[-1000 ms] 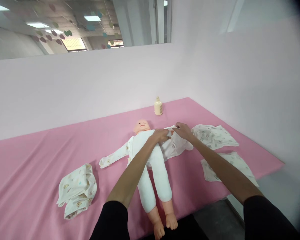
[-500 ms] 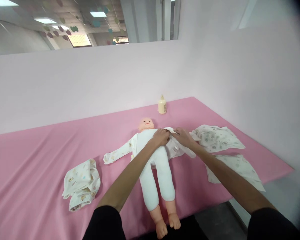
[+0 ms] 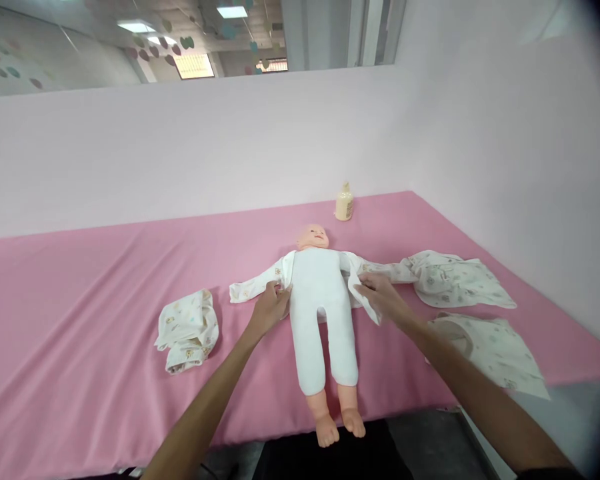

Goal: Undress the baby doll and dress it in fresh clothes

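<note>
A baby doll with a white cloth body lies on its back, feet toward me. Both its arms are inside the sleeves of a white printed baby shirt, whose front is spread apart. At the doll's side on the left, my left hand has its fingers closed on the shirt's edge. My right hand pinches the opposite front panel, holding it a little away from the doll's body.
Folded printed baby clothes lie on the left of the pink sheet. Two more printed garments, one farther and one nearer, lie on the right. A cream pump bottle stands near the white wall.
My left hand has moved from the doll's chest to the shirt edge on its left. My right hand has drawn its panel outward and toward me. The view has shifted.
</note>
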### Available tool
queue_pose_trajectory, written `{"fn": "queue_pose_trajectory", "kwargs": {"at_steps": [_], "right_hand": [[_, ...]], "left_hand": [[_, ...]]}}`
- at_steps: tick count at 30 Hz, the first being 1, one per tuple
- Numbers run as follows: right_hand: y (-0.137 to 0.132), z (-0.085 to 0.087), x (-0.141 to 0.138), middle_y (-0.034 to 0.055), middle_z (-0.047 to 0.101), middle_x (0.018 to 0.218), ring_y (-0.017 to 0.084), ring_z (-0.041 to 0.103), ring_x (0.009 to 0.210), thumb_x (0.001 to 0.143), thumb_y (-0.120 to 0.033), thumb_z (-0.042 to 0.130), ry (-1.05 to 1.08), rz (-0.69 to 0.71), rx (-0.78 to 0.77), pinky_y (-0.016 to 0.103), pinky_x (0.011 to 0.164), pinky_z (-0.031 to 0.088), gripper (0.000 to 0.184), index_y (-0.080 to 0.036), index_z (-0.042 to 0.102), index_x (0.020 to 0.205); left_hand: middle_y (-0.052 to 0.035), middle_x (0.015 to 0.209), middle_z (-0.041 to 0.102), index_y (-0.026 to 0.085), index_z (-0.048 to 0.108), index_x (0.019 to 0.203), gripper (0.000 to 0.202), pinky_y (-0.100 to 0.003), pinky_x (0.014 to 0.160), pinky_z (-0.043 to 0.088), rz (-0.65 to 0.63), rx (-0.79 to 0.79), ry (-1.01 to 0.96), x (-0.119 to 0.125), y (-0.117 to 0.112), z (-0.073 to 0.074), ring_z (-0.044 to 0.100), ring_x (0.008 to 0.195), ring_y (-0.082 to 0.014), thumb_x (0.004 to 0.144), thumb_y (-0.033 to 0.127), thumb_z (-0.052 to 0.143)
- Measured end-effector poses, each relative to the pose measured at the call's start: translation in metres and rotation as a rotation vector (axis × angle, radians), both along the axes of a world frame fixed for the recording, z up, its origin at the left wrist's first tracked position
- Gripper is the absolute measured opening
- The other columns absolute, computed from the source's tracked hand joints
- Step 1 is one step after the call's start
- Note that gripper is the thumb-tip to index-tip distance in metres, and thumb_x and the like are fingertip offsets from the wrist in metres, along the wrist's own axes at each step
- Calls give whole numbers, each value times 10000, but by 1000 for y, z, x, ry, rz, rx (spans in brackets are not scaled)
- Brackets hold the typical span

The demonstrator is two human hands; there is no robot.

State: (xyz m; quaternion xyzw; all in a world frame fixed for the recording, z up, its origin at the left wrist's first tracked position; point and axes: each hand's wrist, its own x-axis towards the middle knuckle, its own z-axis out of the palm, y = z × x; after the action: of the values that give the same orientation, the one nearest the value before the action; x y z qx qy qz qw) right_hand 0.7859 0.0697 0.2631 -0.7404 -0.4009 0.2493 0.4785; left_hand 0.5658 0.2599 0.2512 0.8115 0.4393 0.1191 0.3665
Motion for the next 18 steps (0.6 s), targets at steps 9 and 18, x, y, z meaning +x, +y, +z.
{"fn": "queue_pose_trajectory", "kwargs": {"at_steps": [9, 18], "right_hand": [[40, 25, -66, -16, 542, 670, 151, 472, 611, 969, -273, 400, -551, 102, -83, 286, 603, 281, 200, -211, 529, 829], [67, 20, 20, 40, 594, 705, 189, 559, 697, 915, -594, 498, -408, -190, -181, 280, 614, 339, 419, -196, 541, 791]], "left_hand": [[-20, 904, 636, 171, 582, 935, 277, -253, 692, 404, 51, -25, -159, -8, -3, 9, 564, 806, -155, 889, 431, 501], [-53, 880, 600, 198, 489, 811, 250, -311, 693, 430, 55, 178, 0, -24, -10, 20, 567, 793, -196, 945, 389, 400]]}}
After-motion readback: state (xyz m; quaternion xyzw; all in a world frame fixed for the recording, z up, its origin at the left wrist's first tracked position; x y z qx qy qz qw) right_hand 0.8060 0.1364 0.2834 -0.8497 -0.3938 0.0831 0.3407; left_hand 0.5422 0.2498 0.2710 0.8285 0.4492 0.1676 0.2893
